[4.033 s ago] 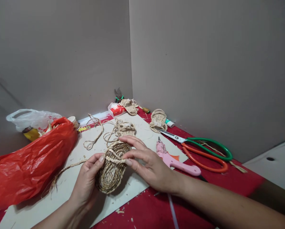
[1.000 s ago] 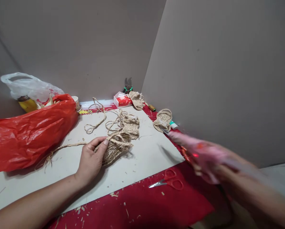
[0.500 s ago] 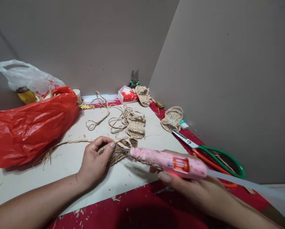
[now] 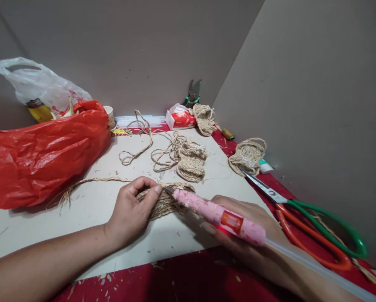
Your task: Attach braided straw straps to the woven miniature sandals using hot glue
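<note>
A pink glue gun (image 4: 200,206) with an orange window and a long clear glue stick at its back is gripped in my right hand (image 4: 253,235). Its metal nozzle points left, at the upper edge of a coiled piece of braided straw cord (image 4: 165,209). My left hand (image 4: 133,209) pinches that braided piece at its left end between thumb and forefinger, close beside the nozzle. From there a loose cord tail (image 4: 102,179) runs left across the white board, its end frayed. Whether the nozzle touches the cord I cannot tell.
Other braided straw pieces (image 4: 190,161) lie on the white board (image 4: 128,264) and along the right wall. Large scissors (image 4: 271,193) with green and orange handles lie at right. A red plastic bag (image 4: 43,157) fills the left; a tissue pack (image 4: 180,117) and pruning shears (image 4: 193,92) stand behind.
The glue gun has tilted, its back end now lower, with the nozzle nearer my left fingertips. The whole view has shifted a little; my left hand keeps its pinch.
</note>
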Motion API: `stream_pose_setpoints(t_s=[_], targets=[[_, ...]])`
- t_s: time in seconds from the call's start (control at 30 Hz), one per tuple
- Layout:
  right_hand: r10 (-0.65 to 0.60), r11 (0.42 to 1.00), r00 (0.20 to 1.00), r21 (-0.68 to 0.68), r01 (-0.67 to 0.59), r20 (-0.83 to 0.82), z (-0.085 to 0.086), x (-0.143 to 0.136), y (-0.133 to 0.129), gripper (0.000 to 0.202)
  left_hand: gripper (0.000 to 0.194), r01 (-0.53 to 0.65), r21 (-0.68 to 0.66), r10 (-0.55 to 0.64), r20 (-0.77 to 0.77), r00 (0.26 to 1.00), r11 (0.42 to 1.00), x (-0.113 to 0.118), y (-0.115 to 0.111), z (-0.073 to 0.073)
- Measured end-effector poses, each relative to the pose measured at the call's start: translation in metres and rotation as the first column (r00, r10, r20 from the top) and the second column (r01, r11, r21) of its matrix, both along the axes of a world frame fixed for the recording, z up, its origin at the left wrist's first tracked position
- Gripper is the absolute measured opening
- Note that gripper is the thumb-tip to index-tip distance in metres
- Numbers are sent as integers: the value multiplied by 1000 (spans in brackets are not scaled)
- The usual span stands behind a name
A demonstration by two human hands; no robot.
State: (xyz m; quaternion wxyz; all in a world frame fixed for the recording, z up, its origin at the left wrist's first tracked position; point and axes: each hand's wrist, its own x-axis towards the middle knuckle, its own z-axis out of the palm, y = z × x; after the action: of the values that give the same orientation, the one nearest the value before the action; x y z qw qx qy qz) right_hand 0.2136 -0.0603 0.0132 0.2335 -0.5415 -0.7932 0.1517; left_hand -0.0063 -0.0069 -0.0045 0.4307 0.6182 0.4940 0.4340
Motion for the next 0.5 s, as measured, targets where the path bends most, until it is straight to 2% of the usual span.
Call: stream_pose_setpoints(t_s=[0.1, 0.37, 0.5], targets=[[47, 998, 998, -41, -45, 35, -4, 0, 1, 27, 16, 7, -1, -7, -4, 1000, 1000, 0, 1, 0], [75, 996, 990, 31, -79, 118, -8, 1, 2, 14, 19, 26, 34, -23, -73, 997, 999, 0, 0, -1], [31, 999, 983, 9, -33, 183, -10, 1, -2, 16, 18, 45, 66, -38, -107, 994, 997, -1, -1, -2]])
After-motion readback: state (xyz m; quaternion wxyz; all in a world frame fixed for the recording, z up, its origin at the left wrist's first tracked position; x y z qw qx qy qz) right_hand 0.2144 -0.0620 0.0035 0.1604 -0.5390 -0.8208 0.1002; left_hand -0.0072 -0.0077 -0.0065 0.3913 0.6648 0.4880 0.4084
